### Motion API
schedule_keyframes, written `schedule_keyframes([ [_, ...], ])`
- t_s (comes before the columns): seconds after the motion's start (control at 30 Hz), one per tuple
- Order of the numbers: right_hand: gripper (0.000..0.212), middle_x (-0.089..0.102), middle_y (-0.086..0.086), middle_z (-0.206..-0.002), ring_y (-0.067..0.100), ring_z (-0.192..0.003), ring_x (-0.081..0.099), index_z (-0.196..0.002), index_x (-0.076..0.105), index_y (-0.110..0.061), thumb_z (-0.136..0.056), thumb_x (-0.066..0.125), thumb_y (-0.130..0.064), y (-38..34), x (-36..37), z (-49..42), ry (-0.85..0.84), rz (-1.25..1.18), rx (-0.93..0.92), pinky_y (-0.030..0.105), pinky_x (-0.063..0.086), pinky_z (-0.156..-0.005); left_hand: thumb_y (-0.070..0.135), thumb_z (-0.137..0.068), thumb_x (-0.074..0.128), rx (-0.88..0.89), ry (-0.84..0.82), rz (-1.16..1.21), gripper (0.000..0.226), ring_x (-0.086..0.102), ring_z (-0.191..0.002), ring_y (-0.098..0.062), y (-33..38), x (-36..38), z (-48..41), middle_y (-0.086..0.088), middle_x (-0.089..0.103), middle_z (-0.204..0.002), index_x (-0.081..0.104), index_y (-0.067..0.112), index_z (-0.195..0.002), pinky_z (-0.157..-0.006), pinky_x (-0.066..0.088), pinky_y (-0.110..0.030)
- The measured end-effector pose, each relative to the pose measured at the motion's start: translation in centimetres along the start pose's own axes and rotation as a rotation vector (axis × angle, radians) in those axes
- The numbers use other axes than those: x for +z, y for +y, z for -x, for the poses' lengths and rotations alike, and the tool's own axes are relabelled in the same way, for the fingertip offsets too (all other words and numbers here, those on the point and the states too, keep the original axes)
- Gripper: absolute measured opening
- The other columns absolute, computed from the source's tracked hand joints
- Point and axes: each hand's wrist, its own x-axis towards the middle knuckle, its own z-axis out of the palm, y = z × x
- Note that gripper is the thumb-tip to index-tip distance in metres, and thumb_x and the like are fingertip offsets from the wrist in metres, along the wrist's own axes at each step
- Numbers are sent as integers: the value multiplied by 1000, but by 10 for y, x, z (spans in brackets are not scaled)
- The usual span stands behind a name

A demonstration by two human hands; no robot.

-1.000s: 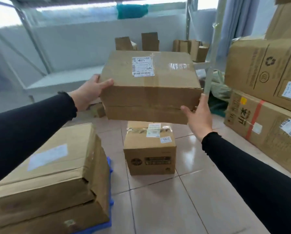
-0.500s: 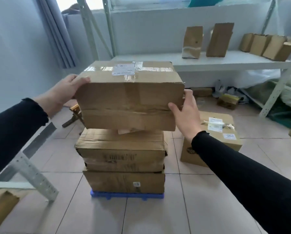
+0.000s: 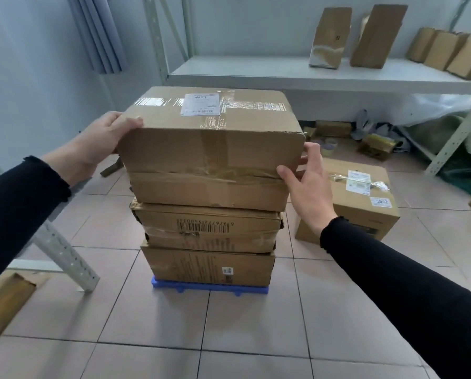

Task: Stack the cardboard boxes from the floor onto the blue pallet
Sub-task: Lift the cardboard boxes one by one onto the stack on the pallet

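A large taped brown cardboard box [image 3: 211,149] is set atop two boxes on the blue plastic pallet [image 3: 209,288]; it is gripped at its left end by the left hand [image 3: 100,144], while the right hand [image 3: 308,184] is held open-fingered just beside its right end.

I read a handwritten "451" on the white label [image 3: 200,104] atop the top box [image 3: 209,149], a barcode with blurred digits ending in 9 on the middle box [image 3: 207,227] right below it, and "58" on a small sticker [image 3: 380,201] on the floor box [image 3: 365,198] to its right.
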Motion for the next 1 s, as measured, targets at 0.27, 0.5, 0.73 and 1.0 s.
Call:
schedule_keyframes([
  [0.27, 47, 57, -1, -124, 14, -101, 64, -136, 42, -25, -96, 68, -31, 14, -4, 2, -55, 13, -19, 9, 49, -72, 61, -90, 61, -14, 5, -78, 67, 57, -105, -13, 5, -1, 8, 0, 59, -123, 48, 19, -142, -86, 46, -30],
  [0.5, 59, 50, -6, -127, 16, -110, 56, -144, 43, -21, -94, 71, -33, 21, -32, -5, -156, 202, -99, 31, 49, -92, 22, -82, 74, 265, 206, -577, 72, 42, -134, -35, 60, 15, 13, -15, 51, -144, 47, 11, -149, -112, 33, -47],
  [0.73, 70, 47, 11, -151, 29, -140, 39, -155, 39, -11, -95, 68, -34, 53, -107, -29, -250, 524, -93, 37, 30, -114, 47, -98, 56, 568, -23, -752, 67, 30, -148, -28, 145, 122, 27, -11, 40, -158, 41, 15, -155, -116, 24, -43],
  [1.0, 73, 43, 11, -157, 31, -145, 32, -157, 35, -12, -96, 66, -37, 126, -195, -44, -237, 656, 71, 40, 28, -116, 54, -98, 50, 804, -229, -846, 71, 29, -149, -26, 225, 278, 42, -8, 37, -160, 36, 17, -157, -119, 24, -44],
])
